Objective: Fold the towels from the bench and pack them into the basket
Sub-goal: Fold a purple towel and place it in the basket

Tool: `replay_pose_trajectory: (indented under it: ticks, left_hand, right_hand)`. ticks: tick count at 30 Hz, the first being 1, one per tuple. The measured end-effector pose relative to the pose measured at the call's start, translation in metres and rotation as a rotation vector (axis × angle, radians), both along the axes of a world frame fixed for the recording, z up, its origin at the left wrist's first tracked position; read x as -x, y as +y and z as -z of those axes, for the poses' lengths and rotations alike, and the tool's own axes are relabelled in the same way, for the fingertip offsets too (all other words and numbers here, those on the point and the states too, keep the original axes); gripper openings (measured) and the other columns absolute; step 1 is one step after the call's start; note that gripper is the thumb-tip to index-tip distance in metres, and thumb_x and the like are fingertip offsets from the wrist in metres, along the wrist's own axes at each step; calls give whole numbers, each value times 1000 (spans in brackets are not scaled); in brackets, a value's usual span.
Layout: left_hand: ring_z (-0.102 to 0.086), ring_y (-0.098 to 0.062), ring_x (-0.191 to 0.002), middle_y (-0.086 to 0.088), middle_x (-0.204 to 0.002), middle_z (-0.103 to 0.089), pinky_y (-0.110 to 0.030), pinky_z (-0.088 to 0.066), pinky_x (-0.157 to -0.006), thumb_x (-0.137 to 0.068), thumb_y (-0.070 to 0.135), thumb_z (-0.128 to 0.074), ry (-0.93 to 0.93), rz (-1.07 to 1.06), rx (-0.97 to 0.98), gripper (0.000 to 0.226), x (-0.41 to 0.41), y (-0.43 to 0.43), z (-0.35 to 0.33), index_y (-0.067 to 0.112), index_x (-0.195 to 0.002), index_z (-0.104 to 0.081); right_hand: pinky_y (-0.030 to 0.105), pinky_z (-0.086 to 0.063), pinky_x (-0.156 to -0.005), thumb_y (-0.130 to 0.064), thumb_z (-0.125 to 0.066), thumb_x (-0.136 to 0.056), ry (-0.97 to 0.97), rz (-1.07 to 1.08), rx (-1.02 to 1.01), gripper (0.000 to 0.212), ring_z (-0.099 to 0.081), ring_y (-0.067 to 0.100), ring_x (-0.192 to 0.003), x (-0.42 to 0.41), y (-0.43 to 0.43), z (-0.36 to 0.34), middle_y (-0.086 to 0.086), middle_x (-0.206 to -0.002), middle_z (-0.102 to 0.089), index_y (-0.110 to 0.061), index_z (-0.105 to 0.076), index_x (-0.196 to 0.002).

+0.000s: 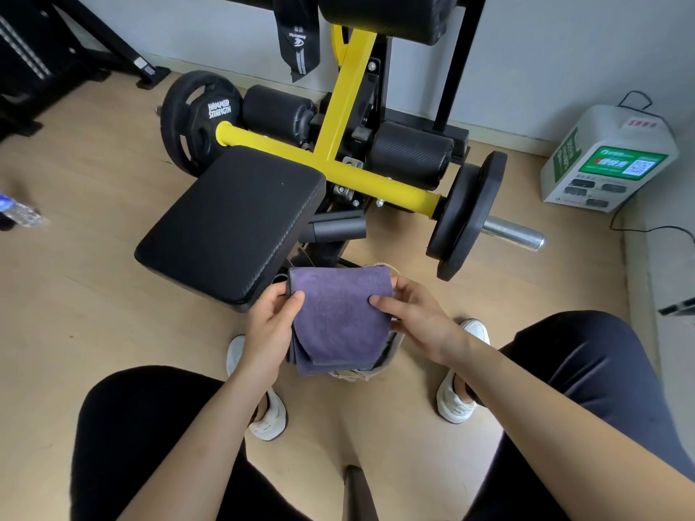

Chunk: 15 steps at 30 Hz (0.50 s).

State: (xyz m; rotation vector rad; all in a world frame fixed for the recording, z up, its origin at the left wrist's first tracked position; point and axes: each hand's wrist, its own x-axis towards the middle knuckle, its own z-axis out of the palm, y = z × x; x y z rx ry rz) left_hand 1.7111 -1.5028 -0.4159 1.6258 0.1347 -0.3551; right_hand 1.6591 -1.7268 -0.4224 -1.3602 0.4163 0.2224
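Note:
A folded purple towel [338, 317] hangs between my two hands, just in front of the black bench pad [233, 223]. My left hand [269, 325] grips its left edge, thumb on top. My right hand [413, 314] pinches its right edge, thumb on the front face. The basket [380, 364] stands on the floor directly under the towel; only a pale strip of its rim and a rope handle behind the towel show. The towel's lower folds reach down to the basket's rim. The bench pad carries nothing.
The yellow and black weight machine [349, 107] with weight plates [466, 216] stands behind the bench. A white charging box [609, 159] sits by the right wall. A water bottle [18, 212] lies at the left edge. My knees and white shoes flank the basket.

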Motion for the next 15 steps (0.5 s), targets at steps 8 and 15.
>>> replay_pose_trajectory:
  ticks: [8,15]
  left_hand:
    - [-63,-17,-121,6,-127,-67,-45,-55,-98,-95,5,-63,-81,208,-16,47,-4,9,-9,43,-122,-58]
    - [-62,-18,-121,15,-141,-53,-47,-56,-100,-81,17,-78,-83,476,-146,59,-4,14,-9,47,-129,-61]
  right_hand:
    - [29,-53,-61,-11,-63,-96,-83,111,93,31,-67,18,-87,2,-2,-9,12,-103,-72,-19,-47,-122]
    - [32,-49,-92,-7,-54,-101,-232,26,309,33,-62,13,-101,3,-10,-20,-3,-113,-68,-22,-57,-131]
